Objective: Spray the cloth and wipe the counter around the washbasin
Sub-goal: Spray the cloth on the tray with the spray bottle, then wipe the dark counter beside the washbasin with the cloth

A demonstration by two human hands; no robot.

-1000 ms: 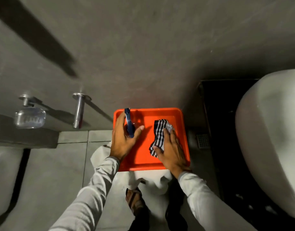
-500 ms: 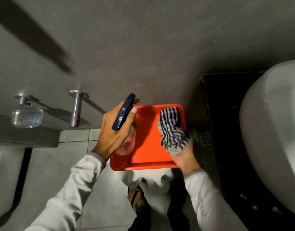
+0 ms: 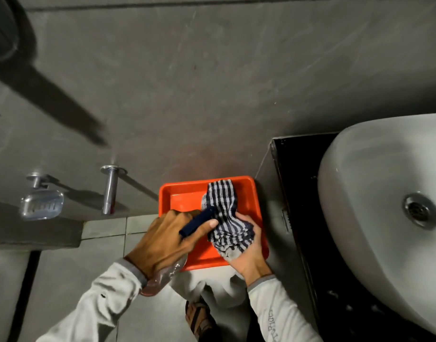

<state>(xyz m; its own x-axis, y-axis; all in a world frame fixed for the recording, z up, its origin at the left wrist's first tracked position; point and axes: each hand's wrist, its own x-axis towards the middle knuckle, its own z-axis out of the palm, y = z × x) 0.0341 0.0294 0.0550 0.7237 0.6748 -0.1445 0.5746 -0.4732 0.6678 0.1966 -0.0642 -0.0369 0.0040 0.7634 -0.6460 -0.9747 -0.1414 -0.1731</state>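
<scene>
Both hands have lifted their things off the tray (image 3: 182,193). The left hand (image 3: 162,243) grips the bottle (image 3: 197,222), nozzle now against the cloth (image 3: 224,218) bunched in the right hand (image 3: 249,253). Spraying looks imminent.

Glossy black stone counter (image 3: 303,193) bearing a white oval ceramic washbasin (image 3: 374,193), with an orange rectangular plastic tray (image 3: 256,201) just beside its left edge.

The striped cloth (image 3: 224,218) looks like soft woven cotton, matt, against the glossy orange plastic tray (image 3: 182,196). The spray bottle (image 3: 162,277) is clear plastic with a dark blue matt head. At 3 o'clock, the washbasin (image 3: 374,193) is smooth glazed ceramic on a polished black counter (image 3: 300,183); the wall (image 3: 212,82) is rough matt grey.
</scene>
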